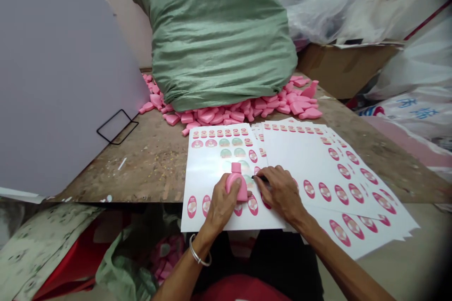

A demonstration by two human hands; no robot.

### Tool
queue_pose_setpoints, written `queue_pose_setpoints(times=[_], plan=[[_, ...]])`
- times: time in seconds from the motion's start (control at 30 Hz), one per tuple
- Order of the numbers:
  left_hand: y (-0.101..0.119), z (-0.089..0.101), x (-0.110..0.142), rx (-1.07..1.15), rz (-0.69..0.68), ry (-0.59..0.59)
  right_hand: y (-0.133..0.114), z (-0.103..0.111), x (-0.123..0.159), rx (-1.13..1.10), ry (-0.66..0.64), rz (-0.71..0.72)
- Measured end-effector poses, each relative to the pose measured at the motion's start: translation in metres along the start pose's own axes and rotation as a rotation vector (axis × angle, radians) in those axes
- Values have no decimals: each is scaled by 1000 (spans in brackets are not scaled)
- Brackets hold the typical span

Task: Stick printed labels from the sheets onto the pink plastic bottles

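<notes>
While left hand (219, 203) grips pink bottle (242, 193) over sticker sheet (205, 174), cap (236, 167) pointing forward, right hand (278, 189) pinches small dark item (262, 178) just right of bottle, tip directed left toward it.

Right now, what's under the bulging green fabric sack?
Small pink plastic bottles show along the front and both sides of the sack, lying on a brown wooden table. Directly beneath is covered; can't tell how far back the bottles run.
</notes>
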State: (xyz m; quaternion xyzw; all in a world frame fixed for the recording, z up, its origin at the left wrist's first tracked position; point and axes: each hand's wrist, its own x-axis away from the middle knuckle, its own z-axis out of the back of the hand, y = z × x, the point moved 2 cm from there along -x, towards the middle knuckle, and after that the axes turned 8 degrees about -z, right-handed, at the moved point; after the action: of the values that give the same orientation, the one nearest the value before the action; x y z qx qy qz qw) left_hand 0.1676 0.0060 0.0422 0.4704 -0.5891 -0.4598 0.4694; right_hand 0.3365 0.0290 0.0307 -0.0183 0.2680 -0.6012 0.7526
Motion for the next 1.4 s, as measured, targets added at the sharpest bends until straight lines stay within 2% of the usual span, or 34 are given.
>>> queue_pose_setpoints(times=[0.17,0.3,0.4,0.57,0.73,0.83,0.87,0.93,1.0,1.07,1.17,1.4], plan=[[1,0,-1,8,-5,-15,-3,-1,1,-161,-80,21],[0,1,-1,15,6,-39,1,-1,0,-90,40,-14],[-1,2,-1,16,23,-42,5,-1,-2,-16,30,-5],[-2,2,-3,15,23,-41,6,0,-3,-84,0,-10],[-1,1,-3,6,4,-40,0,-1,1,-69,96,21],[-2,1,-3,24,-23,-30,-5,7,5,-115,159,55],[-2,1,-3,47,-28,-22,-6,12,5,-164,177,28],[-4,1,-3,115,-13,-5,-6,24,4,-308,203,-114],[-3,1,-1,211,25,24,-8,34,0,-463,169,-298],[-1,1,1,324,62,76,-14,40,-3,-571,76,-404],[6,-2,5,464,68,115,-30,40,-5,-646,-26,-374],[16,-1,7,540,49,96,-50,29,-3,-651,-51,-260]])
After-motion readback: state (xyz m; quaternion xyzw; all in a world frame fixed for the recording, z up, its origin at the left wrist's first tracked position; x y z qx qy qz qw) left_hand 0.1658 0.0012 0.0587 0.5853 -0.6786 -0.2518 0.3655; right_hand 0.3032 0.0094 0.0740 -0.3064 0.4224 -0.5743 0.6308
